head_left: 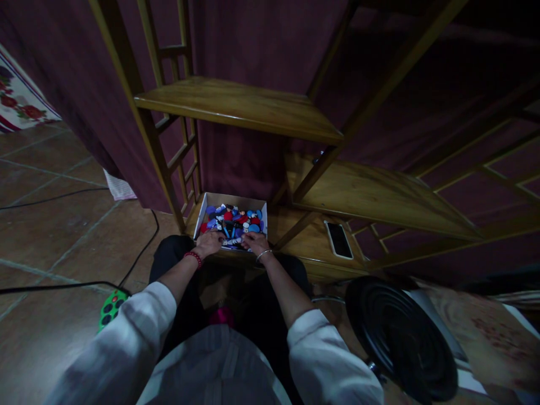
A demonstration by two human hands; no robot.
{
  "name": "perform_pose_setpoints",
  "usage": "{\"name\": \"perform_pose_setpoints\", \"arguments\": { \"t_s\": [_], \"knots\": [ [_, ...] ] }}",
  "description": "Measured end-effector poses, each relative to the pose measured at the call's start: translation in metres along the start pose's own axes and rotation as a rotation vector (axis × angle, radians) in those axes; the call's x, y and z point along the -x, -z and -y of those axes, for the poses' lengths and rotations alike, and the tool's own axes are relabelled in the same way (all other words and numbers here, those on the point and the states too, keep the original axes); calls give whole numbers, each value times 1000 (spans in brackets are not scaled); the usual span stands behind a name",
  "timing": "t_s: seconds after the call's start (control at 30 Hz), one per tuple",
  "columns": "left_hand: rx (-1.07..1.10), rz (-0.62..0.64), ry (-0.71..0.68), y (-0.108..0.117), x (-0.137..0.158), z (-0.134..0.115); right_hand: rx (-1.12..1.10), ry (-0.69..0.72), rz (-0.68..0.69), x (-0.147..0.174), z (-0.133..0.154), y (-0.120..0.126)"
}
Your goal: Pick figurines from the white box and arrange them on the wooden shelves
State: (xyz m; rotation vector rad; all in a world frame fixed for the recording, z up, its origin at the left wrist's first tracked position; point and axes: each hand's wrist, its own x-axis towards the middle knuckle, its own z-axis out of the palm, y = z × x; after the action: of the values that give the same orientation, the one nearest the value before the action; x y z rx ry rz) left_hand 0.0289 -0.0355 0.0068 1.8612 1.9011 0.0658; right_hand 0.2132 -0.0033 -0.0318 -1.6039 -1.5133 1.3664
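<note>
A shallow white cardboard box (264, 216) stands on the lowest wooden shelf. It is filled with small colourful pieces (238, 218) in red, blue, purple, black and white; some look like little figures, but their kind is too small to tell. My left hand (210, 243), with a red bead bracelet on the wrist, is at the box's front left, fingers curled together over the pieces. At the front right my right hand (255, 243), wearing a silver bangle, has its fingers pinched close to a pale piece. Whatever either hand holds is hidden.
A wooden board (240, 107) of the rack juts out above the box. To the right, a phone (338, 240) lies on the low shelf and a round black stool-like object (400, 337) stands nearby. A green power strip (112, 309) with black cables lies on the floor at left.
</note>
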Motion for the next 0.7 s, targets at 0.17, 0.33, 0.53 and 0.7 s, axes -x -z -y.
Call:
{"name": "perform_pose_setpoints", "arguments": {
  "t_s": [0.17, 0.33, 0.53, 0.7],
  "knots": [
    [-1, -10, -5, -1, 0, 1, 72, -34, 0, 0, 5, -3],
    [-15, -16, -4, -3, -1, 2, 70, -38, -32, 0, 4, -3],
    [-18, -28, -10, -2, 1, 0, 44, -68, -61, 3, 8, -4],
    [-7, -55, -7, -1, 7, -2, 105, -85, -42, 3, 9, -6]
  ]
}}
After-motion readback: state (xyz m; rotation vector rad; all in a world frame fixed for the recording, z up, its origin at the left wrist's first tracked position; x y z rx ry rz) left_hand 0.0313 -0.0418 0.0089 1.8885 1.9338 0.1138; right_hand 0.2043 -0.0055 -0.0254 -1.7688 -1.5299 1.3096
